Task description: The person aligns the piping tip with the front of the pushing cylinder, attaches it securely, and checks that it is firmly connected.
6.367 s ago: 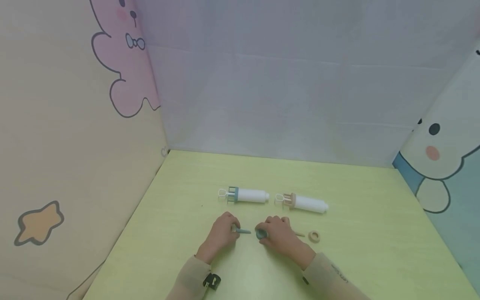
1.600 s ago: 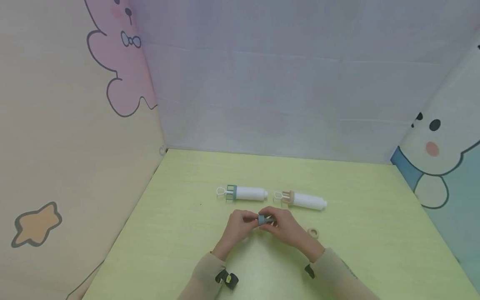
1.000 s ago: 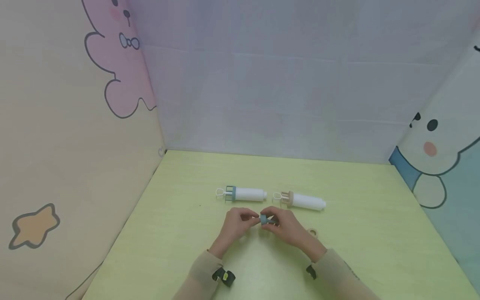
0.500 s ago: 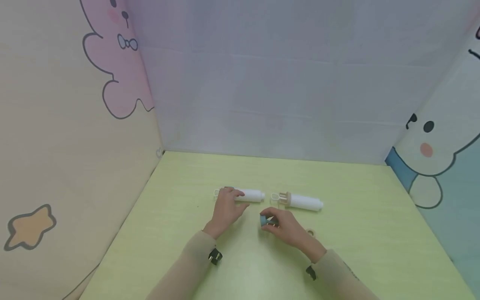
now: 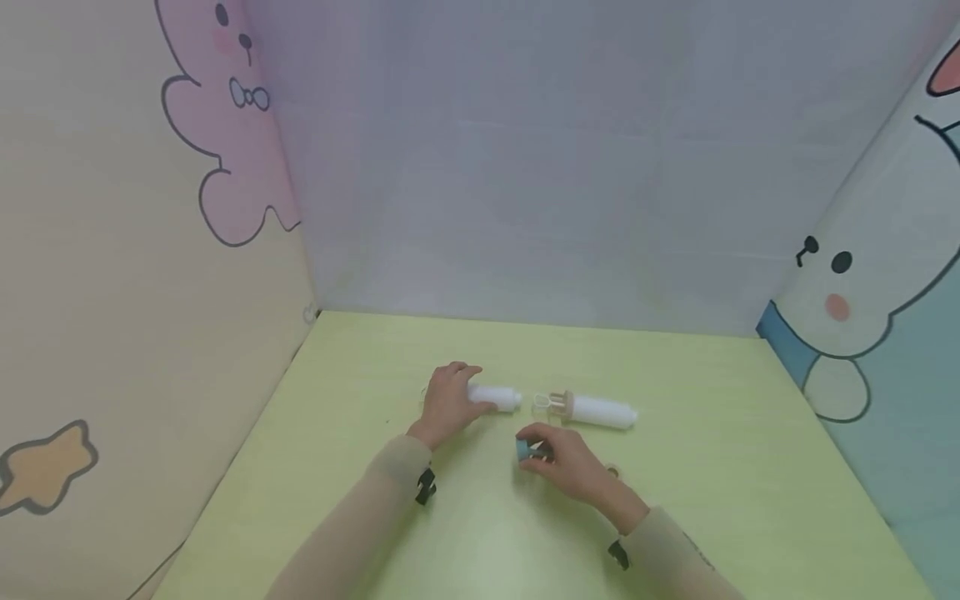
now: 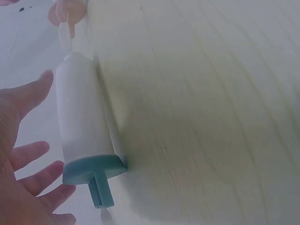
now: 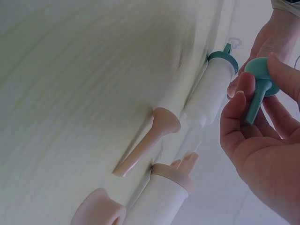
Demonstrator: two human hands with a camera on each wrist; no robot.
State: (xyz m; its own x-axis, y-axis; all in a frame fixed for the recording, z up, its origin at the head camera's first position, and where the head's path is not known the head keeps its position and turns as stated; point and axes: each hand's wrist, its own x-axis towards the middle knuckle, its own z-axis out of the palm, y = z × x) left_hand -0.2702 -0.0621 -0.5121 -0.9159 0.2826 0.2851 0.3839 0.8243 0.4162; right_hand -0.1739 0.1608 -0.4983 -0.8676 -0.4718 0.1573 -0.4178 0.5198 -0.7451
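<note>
My right hand (image 5: 570, 462) pinches a small teal funnel-shaped piece (image 7: 262, 89) with a round head and a thin stem, held above the table with its stem toward the palm. Around the white syringe (image 6: 84, 108) with the teal collar (image 6: 96, 168) my left hand (image 5: 447, 404) reaches, thumb and fingers spread on either side of the barrel. The left wrist view shows gaps between those fingers and the barrel. That syringe lies flat on the table, its collar end covered by the hand in the head view.
A second white syringe (image 5: 602, 412) with a beige collar lies to the right on the table (image 5: 480, 517). A beige funnel-shaped piece (image 7: 150, 140) and a beige ring (image 7: 98, 211) lie close to the right hand. Printed cloth walls (image 5: 480, 167) stand around the table's back and sides.
The teal stem and ring, earlier apart, are together in my right hand. My left hand has let go of the teal piece and moved left and forward to the teal-collared syringe.
</note>
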